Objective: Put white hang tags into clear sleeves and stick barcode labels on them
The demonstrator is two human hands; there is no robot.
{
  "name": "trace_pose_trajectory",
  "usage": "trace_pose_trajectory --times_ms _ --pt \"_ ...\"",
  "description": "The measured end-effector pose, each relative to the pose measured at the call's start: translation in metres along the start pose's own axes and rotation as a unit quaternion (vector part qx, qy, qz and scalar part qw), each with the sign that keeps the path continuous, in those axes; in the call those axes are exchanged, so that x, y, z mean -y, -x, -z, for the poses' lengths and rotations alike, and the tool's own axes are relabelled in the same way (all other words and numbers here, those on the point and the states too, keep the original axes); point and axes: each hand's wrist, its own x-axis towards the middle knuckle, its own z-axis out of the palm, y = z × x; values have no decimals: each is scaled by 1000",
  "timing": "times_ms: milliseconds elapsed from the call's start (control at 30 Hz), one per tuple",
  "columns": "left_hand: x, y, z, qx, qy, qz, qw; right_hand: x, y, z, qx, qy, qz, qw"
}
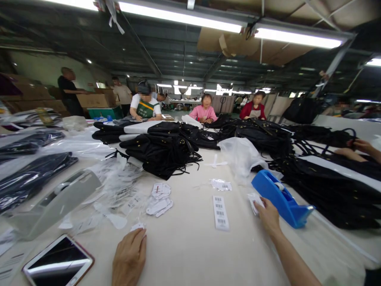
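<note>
My left hand (pixel 130 254) rests on the near part of the table, fingers pressed together on a white hang tag (pixel 138 226) that pokes out past the fingertips. Farther right, my right hand (pixel 269 217) pinches a small clear packet (pixel 254 203) with white printed labels in it. Between the hands lies a strip of barcode stickers (pixel 220 213), and just beyond it another packet of barcode labels (pixel 220 185). A loose pile of white tags (pixel 160 200) sits ahead of my left hand. The blue tape dispenser (pixel 281 198) stands right beside my right hand.
A grey tape dispenser (pixel 56 202), a phone (pixel 58 262) and heaped clear-wrapped tags (pixel 119 180) occupy the left. Black bags (pixel 160 153) are stacked ahead, with more black bags (pixel 333 186) at right. A crumpled plastic bag (pixel 242 157) lies between. Several people work across the table.
</note>
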Motion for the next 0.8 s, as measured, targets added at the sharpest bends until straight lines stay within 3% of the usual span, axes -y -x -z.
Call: trace_pose_trajectory --times_ms 167,300,400,567,667,800 --pt "-7 -3 7 44 1 36 998 50 6 10 84 -179 49 979" --pt "-11 -7 9 65 7 50 997 100 -10 -2 129 -272 137 944" --pt "-10 -7 10 72 22 53 996 118 -25 -23 162 -204 169 951" --pt "-6 -4 6 59 36 45 997 97 -26 -55 99 -75 168 978" --pt "-3 -2 4 51 26 30 998 68 -2 -64 43 -40 180 982" --pt "2 1 1 39 15 -6 999 38 29 -67 46 -13 209 977"
